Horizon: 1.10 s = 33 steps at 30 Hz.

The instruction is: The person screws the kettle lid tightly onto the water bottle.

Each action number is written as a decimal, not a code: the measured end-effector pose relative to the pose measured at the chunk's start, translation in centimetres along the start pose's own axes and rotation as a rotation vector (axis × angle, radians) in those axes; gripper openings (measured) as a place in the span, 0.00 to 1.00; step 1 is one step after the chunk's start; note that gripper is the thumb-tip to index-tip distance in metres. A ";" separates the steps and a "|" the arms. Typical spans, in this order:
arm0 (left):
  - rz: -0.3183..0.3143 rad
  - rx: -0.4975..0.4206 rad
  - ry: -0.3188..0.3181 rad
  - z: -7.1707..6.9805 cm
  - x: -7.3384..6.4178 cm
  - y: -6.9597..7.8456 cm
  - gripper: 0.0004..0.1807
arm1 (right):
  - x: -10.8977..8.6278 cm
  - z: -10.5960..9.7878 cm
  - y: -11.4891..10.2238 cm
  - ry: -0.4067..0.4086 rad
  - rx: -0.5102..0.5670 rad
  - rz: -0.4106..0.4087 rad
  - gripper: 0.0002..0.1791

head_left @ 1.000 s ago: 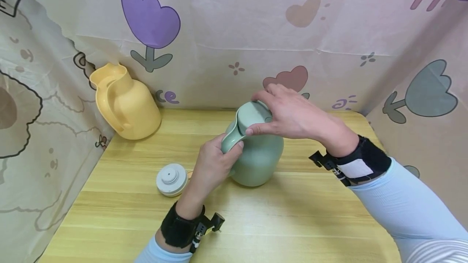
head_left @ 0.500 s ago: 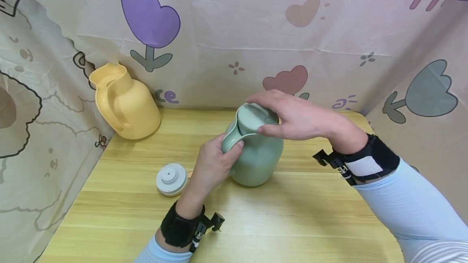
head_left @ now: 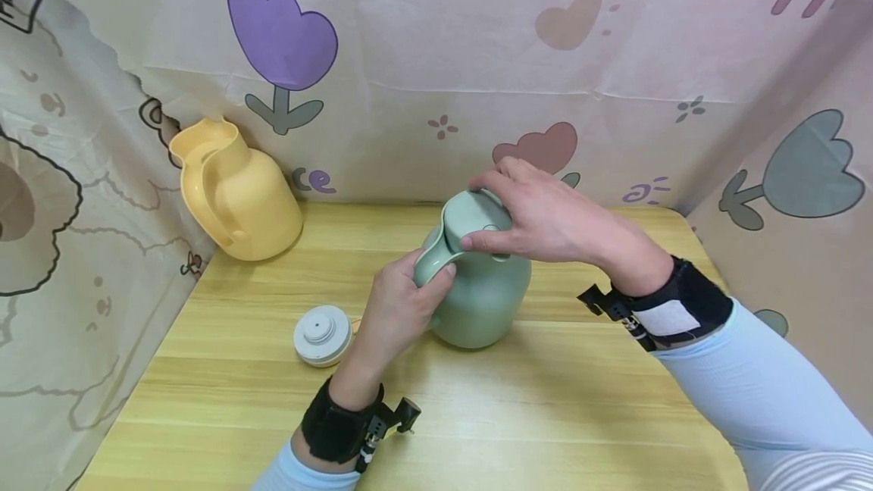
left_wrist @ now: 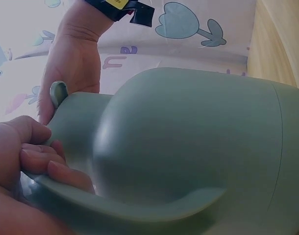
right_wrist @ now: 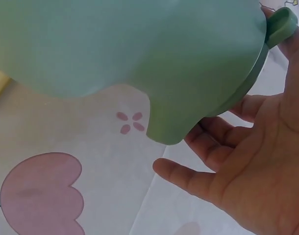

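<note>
A green thermal jug (head_left: pixel 480 301) stands on the table in the head view. My left hand (head_left: pixel 402 301) grips its handle (left_wrist: pixel 139 211), fingers wrapped round the upper end. My right hand (head_left: pixel 546 211) holds the green lid (head_left: pixel 474 217) at the jug's mouth, thumb on the near side and fingers over the far side. A small loop (right_wrist: pixel 282 27) sticks out from the lid's edge in the right wrist view, where the spout (right_wrist: pixel 171 120) lies near the fingers of the right hand (right_wrist: pixel 257 156). Part of the lid is hidden under that hand.
A yellow jug (head_left: pixel 248 203) without a visible lid stands at the table's back left. Left of my left forearm lies a round white stopper (head_left: pixel 323 336), underside up. A patterned cloth (head_left: pixel 436 44) hangs behind the wooden table (head_left: pixel 518 415).
My right hand slid rightward with loosened fingers half a second ago, then came back over the lid. The lid's loop now shows by the near rim below the thumb. The left hand stays put.
</note>
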<state>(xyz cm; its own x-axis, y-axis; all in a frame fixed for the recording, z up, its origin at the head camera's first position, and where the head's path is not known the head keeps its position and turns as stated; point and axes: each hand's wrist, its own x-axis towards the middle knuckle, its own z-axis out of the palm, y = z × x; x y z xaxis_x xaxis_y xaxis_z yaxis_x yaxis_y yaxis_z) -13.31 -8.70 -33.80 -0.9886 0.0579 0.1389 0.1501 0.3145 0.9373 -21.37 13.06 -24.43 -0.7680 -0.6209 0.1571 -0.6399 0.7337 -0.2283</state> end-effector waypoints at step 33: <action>0.012 0.046 0.005 0.3 -0.3 0.4 0.14 | -0.1 1.4 -1.9 0.126 0.028 0.006 0.29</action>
<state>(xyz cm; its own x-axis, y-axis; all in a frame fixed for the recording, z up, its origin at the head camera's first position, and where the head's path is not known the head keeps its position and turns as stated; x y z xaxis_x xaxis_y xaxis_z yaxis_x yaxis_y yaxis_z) -12.99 -8.28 -33.57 -0.9867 0.0573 0.1519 0.1624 0.3568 0.9200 -20.10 11.33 -25.41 -0.7703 -0.5756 0.2745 -0.6355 0.7284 -0.2559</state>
